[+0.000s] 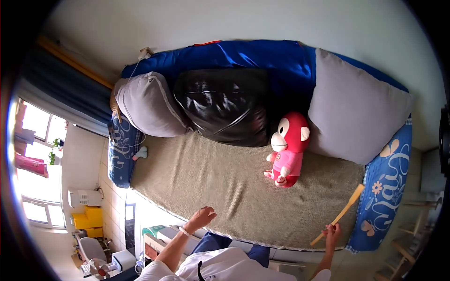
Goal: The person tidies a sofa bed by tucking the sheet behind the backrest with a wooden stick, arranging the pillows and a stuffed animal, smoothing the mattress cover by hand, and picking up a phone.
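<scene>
My right hand (333, 232) grips a long, light wooden stick (346, 211) near its lower end. The stick slants up to the right, and its wider, flattened tip lies by the sofa's right armrest. My left hand (202, 218), with a pale band on the wrist, is over the front edge of the brown seat cover (225, 187). It holds nothing, and its fingers are loosely bent and apart. Between and beyond my hands, a red plush monkey (290, 145) in a pink shirt sits on the seat, facing left.
Along the sofa's back stand a grey cushion (152, 105), a shiny black cushion (225, 110) and a large grey cushion (356, 107). Blue printed covers hang over the left armrest (123, 157) and right armrest (382, 196). A small pale object (140, 153) lies at the seat's left end.
</scene>
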`<action>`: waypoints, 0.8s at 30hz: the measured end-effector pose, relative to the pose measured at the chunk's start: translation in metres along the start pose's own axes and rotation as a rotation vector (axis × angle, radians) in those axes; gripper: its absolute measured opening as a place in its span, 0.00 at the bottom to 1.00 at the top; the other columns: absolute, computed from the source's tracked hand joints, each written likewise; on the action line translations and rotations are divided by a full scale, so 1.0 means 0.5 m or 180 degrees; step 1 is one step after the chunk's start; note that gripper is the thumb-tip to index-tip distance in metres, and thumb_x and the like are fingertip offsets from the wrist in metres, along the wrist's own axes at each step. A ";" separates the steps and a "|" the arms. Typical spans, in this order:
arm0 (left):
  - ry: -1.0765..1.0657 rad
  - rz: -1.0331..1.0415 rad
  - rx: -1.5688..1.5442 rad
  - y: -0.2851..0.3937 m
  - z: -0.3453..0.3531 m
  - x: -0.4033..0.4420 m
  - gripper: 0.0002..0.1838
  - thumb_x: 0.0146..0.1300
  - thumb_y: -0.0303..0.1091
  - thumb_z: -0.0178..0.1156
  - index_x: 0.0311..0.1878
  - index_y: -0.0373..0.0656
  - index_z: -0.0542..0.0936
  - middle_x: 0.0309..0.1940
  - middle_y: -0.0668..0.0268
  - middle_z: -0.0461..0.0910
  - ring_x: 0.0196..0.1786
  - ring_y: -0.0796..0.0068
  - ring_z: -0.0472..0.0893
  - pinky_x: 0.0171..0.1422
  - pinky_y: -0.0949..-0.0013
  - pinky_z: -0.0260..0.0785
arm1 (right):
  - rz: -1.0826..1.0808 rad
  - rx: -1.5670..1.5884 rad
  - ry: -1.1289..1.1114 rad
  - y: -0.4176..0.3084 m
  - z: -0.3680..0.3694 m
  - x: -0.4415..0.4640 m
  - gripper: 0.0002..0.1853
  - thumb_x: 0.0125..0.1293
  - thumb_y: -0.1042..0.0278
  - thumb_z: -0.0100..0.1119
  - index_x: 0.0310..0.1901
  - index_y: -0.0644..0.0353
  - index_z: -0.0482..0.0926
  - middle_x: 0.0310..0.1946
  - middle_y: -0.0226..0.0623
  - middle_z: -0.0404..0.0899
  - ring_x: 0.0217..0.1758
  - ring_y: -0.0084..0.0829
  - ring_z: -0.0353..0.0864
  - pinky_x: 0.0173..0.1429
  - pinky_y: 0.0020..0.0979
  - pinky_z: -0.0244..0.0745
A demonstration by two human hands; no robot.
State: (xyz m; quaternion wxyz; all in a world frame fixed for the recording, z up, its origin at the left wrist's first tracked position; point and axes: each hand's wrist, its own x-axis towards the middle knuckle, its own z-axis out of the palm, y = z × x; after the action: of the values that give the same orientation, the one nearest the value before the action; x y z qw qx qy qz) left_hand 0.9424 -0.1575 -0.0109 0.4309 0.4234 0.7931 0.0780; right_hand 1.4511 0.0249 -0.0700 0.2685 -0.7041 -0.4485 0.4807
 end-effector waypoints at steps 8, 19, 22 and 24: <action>0.0623 0.0731 -0.0018 -0.168 -0.245 0.084 0.13 0.57 0.37 0.57 0.41 0.38 0.75 0.42 0.56 0.75 0.46 0.54 0.75 0.48 0.60 0.69 | -0.1067 0.1376 -0.0447 -0.573 0.283 -0.146 0.14 0.66 0.59 0.45 0.32 0.63 0.69 0.30 0.47 0.78 0.21 0.31 0.78 0.25 0.28 0.76; 0.1202 0.0064 -0.0040 -0.495 -0.446 -0.002 0.13 0.52 0.32 0.60 0.39 0.35 0.76 0.40 0.51 0.75 0.44 0.51 0.74 0.48 0.60 0.68 | -0.3022 0.1396 -0.0982 -1.139 0.849 -0.088 0.08 0.62 0.74 0.50 0.34 0.71 0.74 0.35 0.45 0.78 0.37 0.31 0.81 0.43 0.25 0.77; 0.1373 -0.0060 -0.0176 -0.544 -0.435 -0.005 0.11 0.52 0.32 0.60 0.37 0.36 0.76 0.39 0.52 0.76 0.43 0.52 0.75 0.47 0.60 0.68 | -0.3209 0.1500 -0.0971 -1.191 0.958 0.013 0.06 0.60 0.75 0.52 0.30 0.70 0.74 0.30 0.42 0.78 0.33 0.28 0.81 0.38 0.22 0.77; 0.1210 -0.0210 -0.0238 -0.568 -0.415 -0.006 0.11 0.53 0.33 0.60 0.37 0.37 0.77 0.39 0.52 0.76 0.43 0.52 0.75 0.47 0.60 0.68 | -0.3163 0.1530 -0.0919 -1.214 1.020 0.063 0.07 0.58 0.74 0.53 0.28 0.69 0.74 0.25 0.38 0.77 0.30 0.27 0.81 0.35 0.22 0.76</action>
State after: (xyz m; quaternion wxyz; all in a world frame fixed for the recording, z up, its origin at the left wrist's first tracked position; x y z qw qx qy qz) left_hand 0.6161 -0.2885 -0.0202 0.2912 0.3586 0.8701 0.1718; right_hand 0.7608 0.3011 0.2067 0.5510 -0.2549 -0.6359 0.4765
